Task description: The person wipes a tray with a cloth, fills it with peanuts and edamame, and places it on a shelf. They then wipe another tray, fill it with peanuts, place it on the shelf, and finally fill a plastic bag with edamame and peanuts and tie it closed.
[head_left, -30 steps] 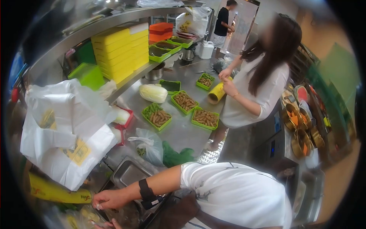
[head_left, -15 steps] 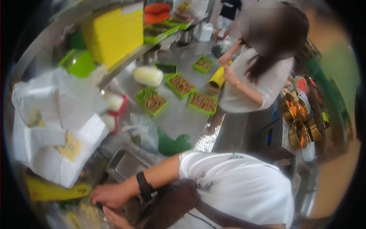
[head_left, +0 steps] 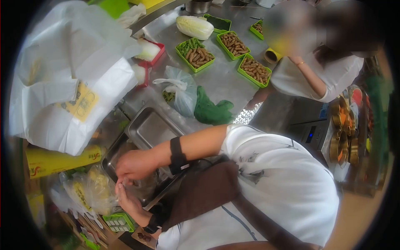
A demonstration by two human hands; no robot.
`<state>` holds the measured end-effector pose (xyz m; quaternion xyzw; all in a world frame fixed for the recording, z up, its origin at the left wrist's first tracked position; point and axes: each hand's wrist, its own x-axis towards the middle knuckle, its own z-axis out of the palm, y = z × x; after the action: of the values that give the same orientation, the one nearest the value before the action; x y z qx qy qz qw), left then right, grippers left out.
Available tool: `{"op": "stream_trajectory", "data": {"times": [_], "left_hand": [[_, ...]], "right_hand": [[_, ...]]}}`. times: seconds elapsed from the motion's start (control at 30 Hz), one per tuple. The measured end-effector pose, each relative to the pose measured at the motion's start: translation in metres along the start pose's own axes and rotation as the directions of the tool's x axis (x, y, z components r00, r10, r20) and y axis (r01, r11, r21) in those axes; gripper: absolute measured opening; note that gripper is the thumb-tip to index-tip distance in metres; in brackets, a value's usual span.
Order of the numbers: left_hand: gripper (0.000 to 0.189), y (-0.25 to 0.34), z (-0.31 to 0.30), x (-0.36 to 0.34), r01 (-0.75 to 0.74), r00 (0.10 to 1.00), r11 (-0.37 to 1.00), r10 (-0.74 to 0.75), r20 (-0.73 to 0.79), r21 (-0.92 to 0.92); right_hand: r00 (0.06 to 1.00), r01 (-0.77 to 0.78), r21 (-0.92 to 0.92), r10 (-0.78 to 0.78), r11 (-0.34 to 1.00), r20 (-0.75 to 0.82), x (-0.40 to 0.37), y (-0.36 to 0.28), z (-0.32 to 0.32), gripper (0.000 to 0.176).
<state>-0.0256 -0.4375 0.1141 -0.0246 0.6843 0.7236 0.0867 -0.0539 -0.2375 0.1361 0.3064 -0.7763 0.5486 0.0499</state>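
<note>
My right hand [head_left: 134, 166], on the upper arm with a black wristband [head_left: 176, 153], has curled fingers over a dark metal tray [head_left: 109, 157]. Just below it, my left hand [head_left: 130, 201] is closed, its fingertips meeting the right ones. Something small and pale is between the fingertips, too small to make out. Under the hands, clear plastic [head_left: 146, 188] seems to lie in the tray. An empty steel tray [head_left: 155, 130] sits beside it, above my right forearm. Left of my hands is a clear bag with yellowish contents [head_left: 99, 188].
White bags [head_left: 75, 75] rise at the left above a yellow roll [head_left: 62, 161]. On the steel table [head_left: 227, 85] are a cabbage [head_left: 195, 27], green trays [head_left: 196, 55], a knotted bag [head_left: 181, 89] and green plastic [head_left: 211, 106]. A co-worker [head_left: 308, 73] stands at the upper right.
The view has turned, so the table things sit higher and further right. My fingertips now meet; before, my right hand was spread lower over the tray area, above the left.
</note>
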Motion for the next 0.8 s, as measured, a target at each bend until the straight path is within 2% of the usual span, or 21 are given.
{"op": "stream_trajectory", "data": {"times": [0.03, 0.07, 0.13, 0.17, 0.2, 0.23, 0.27, 0.3, 0.33, 0.37, 0.4, 0.47, 0.5, 0.57, 0.63, 0.67, 0.7, 0.73, 0.77, 0.8], "left_hand": [[0.029, -0.002, -0.003, 0.002, 0.03, 0.999, 0.997, -0.029, 0.016, -0.067], [0.026, -0.002, -0.007, 0.002, 0.061, 0.998, 0.989, -0.056, 0.035, -0.133], [0.019, -0.001, -0.007, 0.002, 0.056, 0.997, 0.996, -0.052, 0.055, -0.075], [0.014, 0.0, -0.004, 0.003, 0.05, 0.995, 0.999, -0.048, 0.082, -0.022], [0.014, 0.0, -0.004, 0.004, 0.05, 0.996, 0.999, -0.048, 0.078, -0.02], [0.01, -0.001, -0.004, 0.004, -0.069, 0.993, 0.981, 0.05, 0.11, 0.182], [0.007, -0.002, -0.002, 0.005, -0.189, 0.978, 0.91, 0.139, 0.158, 0.369], [0.007, -0.003, -0.001, 0.006, -0.187, 0.979, 0.909, 0.139, 0.15, 0.372], [0.005, -0.002, 0.001, 0.007, -0.304, 0.952, 0.747, 0.249, 0.176, 0.591], [0.004, -0.002, 0.002, 0.008, -0.387, 0.911, 0.518, 0.342, 0.229, 0.763], [0.004, -0.001, 0.003, 0.01, -0.385, 0.911, 0.513, 0.345, 0.226, 0.767], [0.005, -0.003, 0.006, 0.016, -0.591, 0.706, 0.261, 0.625, 0.334, 0.763], [0.005, -0.007, 0.005, 0.016, -0.59, 0.708, 0.264, 0.624, 0.332, 0.763], [0.011, -0.021, 0.002, 0.018, -0.373, 0.733, 0.33, 0.678, 0.057, 0.867], [0.024, -0.048, -0.031, 0.025, -0.275, 0.737, 0.19, 0.672, 0.079, 0.943], [0.031, -0.04, -0.021, 0.022, -0.259, 0.75, 0.245, 0.661, 0.034, 0.934], [0.032, -0.038, -0.017, 0.023, -0.299, 0.736, 0.326, 0.677, -0.002, 0.897], [0.031, -0.04, -0.019, 0.027, -0.355, 0.708, 0.301, 0.705, 0.044, 0.885], [0.027, -0.045, -0.027, 0.027, -0.422, 0.745, 0.385, 0.663, 0.072, 0.821], [0.052, -0.007, -0.007, 0.014, -0.491, 0.669, 0.203, 0.711, 0.217, 0.847]], "right_hand": [[0.988, 0.002, 0.055, -0.01, 0.998, 0.151, -0.004, -0.004, -0.005, 0.008], [0.988, 0.004, 0.065, -0.014, 0.998, 0.153, -0.008, -0.005, -0.007, 0.008], [0.957, -0.021, 0.094, -0.007, 0.995, 0.289, -0.013, -0.006, -0.01, 0.011], [0.957, -0.02, 0.097, -0.009, 0.995, 0.29, -0.01, -0.003, -0.007, 0.011], [0.993, 0.08, 0.063, -0.085, 0.995, 0.08, -0.004, 0.003, -0.003, 0.014], [0.978, 0.169, 0.01, -0.167, 0.986, -0.128, 0.002, 0.009, 0.001, 0.018], [0.978, 0.173, 0.015, -0.17, 0.985, -0.123, 0.01, 0.016, 0.007, 0.018], [0.994, 0.103, 0.108, -0.097, 0.989, -0.055, 0.019, 0.023, 0.014, 0.021], [0.999, 0.026, 0.197, -0.03, 0.98, 0.017, 0.025, 0.021, 0.015, 0.024], [0.965, -0.133, 0.194, 0.083, 0.972, 0.248, 0.028, 0.018, 0.014, 0.025], [0.966, -0.127, 0.198, 0.075, 0.972, 0.249, 0.031, 0.019, 0.015, 0.025], [0.936, -0.139, 0.025, 0.123, 0.99, 0.331, 0.037, 0.022, 0.016, 0.025], [0.934, -0.141, 0.024, 0.125, 0.99, 0.333, 0.038, 0.028, 0.022, 0.025], [0.964, -0.035, 0.252, -0.034, 0.967, 0.263, 0.039, 0.052, 0.04, 0.025], [0.951, 0.094, 0.371, -0.194, 0.924, 0.243, 0.045, 0.073, 0.059, 0.028], [0.937, 0.118, 0.332, -0.216, 0.936, 0.274, 0.045, 0.063, 0.047, 0.03], [0.932, 0.105, 0.274, -0.191, 0.956, 0.309, 0.048, 0.072, 0.055, 0.03], [0.943, 0.125, 0.328, -0.215, 0.937, 0.255, 0.049, 0.085, 0.068, 0.026], [0.951, 0.174, 0.178, -0.212, 0.969, 0.225, 0.047, 0.088, 0.07, 0.019], [0.96, 0.13, 0.147, -0.161, 0.981, 0.228, 0.046, 0.081, 0.064, 0.019]]}}
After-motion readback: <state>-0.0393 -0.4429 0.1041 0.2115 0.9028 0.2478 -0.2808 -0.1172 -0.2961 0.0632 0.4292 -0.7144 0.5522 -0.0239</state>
